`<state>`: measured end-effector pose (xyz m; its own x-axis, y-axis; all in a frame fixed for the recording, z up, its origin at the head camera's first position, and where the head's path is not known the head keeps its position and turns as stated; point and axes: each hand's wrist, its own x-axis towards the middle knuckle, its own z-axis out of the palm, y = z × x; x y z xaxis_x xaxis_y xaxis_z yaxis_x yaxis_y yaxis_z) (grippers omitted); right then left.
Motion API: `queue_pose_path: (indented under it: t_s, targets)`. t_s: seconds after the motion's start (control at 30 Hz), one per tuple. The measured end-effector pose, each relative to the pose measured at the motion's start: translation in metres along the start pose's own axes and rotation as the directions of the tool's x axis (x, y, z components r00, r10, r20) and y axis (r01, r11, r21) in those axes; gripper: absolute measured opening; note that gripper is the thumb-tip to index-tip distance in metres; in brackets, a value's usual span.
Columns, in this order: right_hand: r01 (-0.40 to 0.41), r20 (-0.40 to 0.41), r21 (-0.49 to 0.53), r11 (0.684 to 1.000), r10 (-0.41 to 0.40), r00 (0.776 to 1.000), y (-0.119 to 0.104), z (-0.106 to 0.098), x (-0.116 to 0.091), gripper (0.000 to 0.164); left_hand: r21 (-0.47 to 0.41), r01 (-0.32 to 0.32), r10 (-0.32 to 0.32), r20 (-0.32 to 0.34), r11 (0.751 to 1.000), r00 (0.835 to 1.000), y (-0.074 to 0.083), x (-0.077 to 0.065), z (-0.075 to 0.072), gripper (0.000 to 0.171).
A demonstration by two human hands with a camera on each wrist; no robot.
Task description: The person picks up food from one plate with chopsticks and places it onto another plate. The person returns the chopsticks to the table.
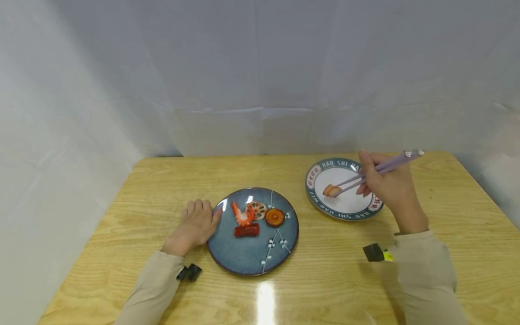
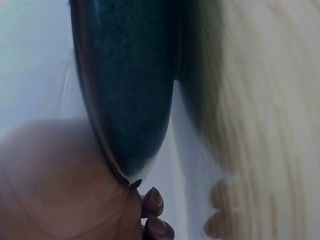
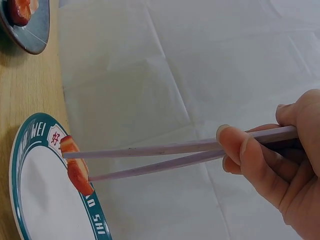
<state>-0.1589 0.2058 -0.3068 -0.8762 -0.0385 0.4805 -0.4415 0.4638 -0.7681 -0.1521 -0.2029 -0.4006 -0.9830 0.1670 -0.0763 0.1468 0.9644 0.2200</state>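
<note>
In the head view my right hand point(image 1: 386, 180) holds a pair of light purple chopsticks point(image 1: 394, 163) over a white plate point(image 1: 348, 213) with a green lettered rim. Their tips pinch an orange-red food piece point(image 3: 78, 167) with a pale band, which looks slightly raised over the plate. My left hand point(image 1: 194, 228) is at the left edge of a blue-grey plate point(image 1: 239, 257), its thumb touching the rim and its other fingers beside it. On that plate lie a shrimp point(image 1: 243, 216), a lotus root slice point(image 1: 258, 210), a round orange-brown slice point(image 1: 275, 217) and a dark red block point(image 1: 246, 230).
Both plates stand on a wooden table point(image 1: 333, 266), the white one farther back and to the right. A pale sheet point(image 1: 260, 81) hangs behind the table's back edge. Small black pieces point(image 1: 188, 272) sit beside the sleeves near both wrists.
</note>
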Motion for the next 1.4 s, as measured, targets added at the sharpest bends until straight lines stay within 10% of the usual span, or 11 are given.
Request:
queue_pose_path:
  t_s: [1.4]
  targets:
    - [-0.019,0.11,0.091,0.996,0.009,0.994,-0.024,0.024,-0.005,0.039,-0.004,-0.003,0.003,0.007,1.0,1.0,-0.001,-0.001,-0.001,0.037]
